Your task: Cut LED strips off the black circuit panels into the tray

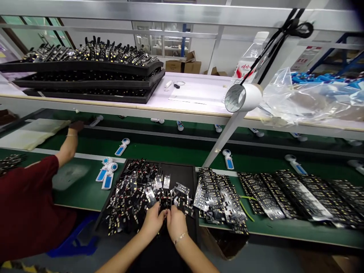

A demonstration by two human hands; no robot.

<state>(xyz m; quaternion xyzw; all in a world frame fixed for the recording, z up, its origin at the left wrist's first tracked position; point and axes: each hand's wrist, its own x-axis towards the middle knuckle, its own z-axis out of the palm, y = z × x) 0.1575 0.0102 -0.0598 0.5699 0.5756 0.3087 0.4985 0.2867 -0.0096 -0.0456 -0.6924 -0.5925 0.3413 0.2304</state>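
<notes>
Both hands meet over a black tray [182,170] heaped with small black circuit boards [125,201]. My left hand [153,222] is closed, thumb and fingers pinched on the near edge of a dark circuit board piece [165,201]. Right beside it, my right hand [176,223], with a bracelet at the wrist, pinches the same piece from the other side. Loose boards with silver plates lie just beyond the fingertips. The fingers' undersides are hidden.
Board panels [222,197] are stacked right of the tray, with more rows [290,193] further right. White-and-blue devices [121,147] lie on the green belt. At left, a person in a red sleeve [42,178] reaches across. A slanted metal post [224,140] stands beyond the tray.
</notes>
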